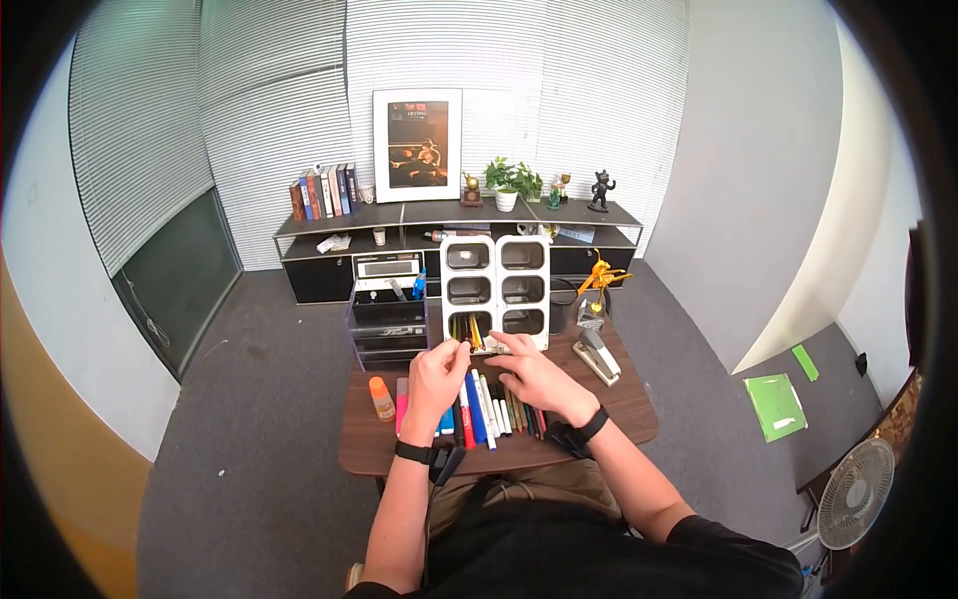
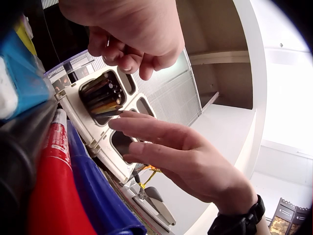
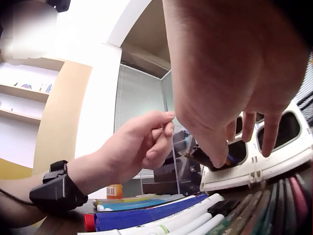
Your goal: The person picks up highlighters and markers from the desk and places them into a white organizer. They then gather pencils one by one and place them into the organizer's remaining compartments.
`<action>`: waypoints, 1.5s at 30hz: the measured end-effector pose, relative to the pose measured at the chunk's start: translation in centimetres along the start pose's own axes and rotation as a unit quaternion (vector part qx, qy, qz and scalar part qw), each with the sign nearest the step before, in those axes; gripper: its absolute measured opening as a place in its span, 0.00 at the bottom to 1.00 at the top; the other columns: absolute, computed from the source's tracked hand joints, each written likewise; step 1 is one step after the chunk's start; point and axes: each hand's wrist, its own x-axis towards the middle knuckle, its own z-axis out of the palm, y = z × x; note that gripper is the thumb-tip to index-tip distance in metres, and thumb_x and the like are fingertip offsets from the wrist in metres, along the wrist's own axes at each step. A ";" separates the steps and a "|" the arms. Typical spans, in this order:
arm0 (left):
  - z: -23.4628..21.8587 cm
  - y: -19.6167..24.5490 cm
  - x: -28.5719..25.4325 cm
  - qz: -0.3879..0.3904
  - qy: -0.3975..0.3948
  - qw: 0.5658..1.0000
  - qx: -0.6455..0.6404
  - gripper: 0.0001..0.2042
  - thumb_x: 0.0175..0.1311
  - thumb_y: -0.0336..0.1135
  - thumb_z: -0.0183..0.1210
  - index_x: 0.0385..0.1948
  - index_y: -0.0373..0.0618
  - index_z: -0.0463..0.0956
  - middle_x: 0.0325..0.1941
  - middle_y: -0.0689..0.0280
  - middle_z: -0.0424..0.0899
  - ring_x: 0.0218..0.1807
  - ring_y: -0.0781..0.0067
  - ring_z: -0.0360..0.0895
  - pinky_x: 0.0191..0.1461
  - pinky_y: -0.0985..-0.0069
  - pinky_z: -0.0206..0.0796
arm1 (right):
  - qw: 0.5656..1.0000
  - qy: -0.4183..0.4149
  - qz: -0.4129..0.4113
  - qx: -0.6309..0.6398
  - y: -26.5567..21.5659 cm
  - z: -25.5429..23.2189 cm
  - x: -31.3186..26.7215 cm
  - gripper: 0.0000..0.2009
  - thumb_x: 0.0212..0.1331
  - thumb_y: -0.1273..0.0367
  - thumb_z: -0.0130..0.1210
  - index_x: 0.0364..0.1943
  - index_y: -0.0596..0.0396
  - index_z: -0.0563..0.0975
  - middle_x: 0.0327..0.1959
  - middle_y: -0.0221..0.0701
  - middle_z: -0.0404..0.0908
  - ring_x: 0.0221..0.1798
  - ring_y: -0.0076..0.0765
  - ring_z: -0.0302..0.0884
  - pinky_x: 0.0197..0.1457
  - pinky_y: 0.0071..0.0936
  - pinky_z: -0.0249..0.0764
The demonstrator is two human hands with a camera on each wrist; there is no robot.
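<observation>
A white organizer [image 1: 495,262] with several dark compartments stands tilted on the table. Its near left compartment holds a bunch of pencils [image 2: 103,95]. My left hand [image 1: 440,377] hovers just in front of that compartment, fingers loosely curled, nothing visible between them. On the right, my right hand [image 1: 532,376] has its fingers extended toward the organizer's near edge, fingertips close by the pencils in the left wrist view. Below both hands lies a row of pens, including a red marker [image 2: 61,186], a blue marker [image 3: 146,214], white pens [image 1: 486,407] and several thin dark pencils [image 3: 244,213].
An orange-capped glue bottle [image 1: 381,397] stands at the table's left, near a clear drawer unit [image 1: 389,334]. To the right are a stapler [image 1: 596,357] and an orange figure [image 1: 602,277]. Behind the table runs a low shelf [image 1: 339,232] with books and a plant.
</observation>
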 end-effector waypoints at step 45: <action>0.1 0.1 0.1 0.005 0.000 1.000 -0.002 0.17 0.79 0.35 0.64 0.27 0.35 0.76 0.16 0.59 0.74 0.17 0.74 0.69 0.25 0.69 0.60 | 0.910 -0.032 0.365 0.196 3.2 -4.1 -4.1 0.21 0.73 0.76 0.55 0.68 0.69 0.78 0.42 0.41 0.90 0.37 0.33 0.92 0.30 0.31 0.89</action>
